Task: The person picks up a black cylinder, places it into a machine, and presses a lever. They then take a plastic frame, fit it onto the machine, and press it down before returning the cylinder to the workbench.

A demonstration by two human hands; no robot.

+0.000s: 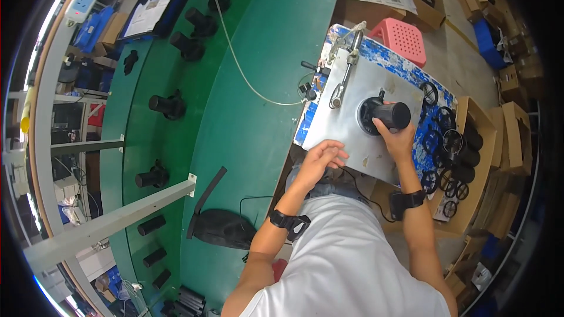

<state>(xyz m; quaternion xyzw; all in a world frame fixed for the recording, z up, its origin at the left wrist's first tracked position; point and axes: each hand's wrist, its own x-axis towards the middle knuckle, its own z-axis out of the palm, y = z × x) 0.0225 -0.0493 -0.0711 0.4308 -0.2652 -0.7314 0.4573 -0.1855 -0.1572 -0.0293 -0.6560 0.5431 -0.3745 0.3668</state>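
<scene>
A black cylindrical part (pixel 392 115) with a round flanged base rests on a silver metal plate (pixel 329 118). My right hand (pixel 399 140) is closed around it, the thumb on the near side and the other fingers largely hidden behind. Beside the plate's near left edge is my left hand (pixel 325 158), its fingers loosely curved and apart with nothing in them. A metal lever tool with a ringed end (pixel 336 95) stands at the plate's far left. To the right of the plate lie several black spoked rings (pixel 432 141) on a paint-worn blue surface.
A green bench (pixel 235 111) on the left carries a row of similar black parts (pixel 167 105) and a black bag (pixel 223 227). A thin hose (pixel 238 61) hangs across it. Beyond the plate is a pink stool (pixel 402 41); a cardboard box (pixel 479 185) with black cylinders stands on the right.
</scene>
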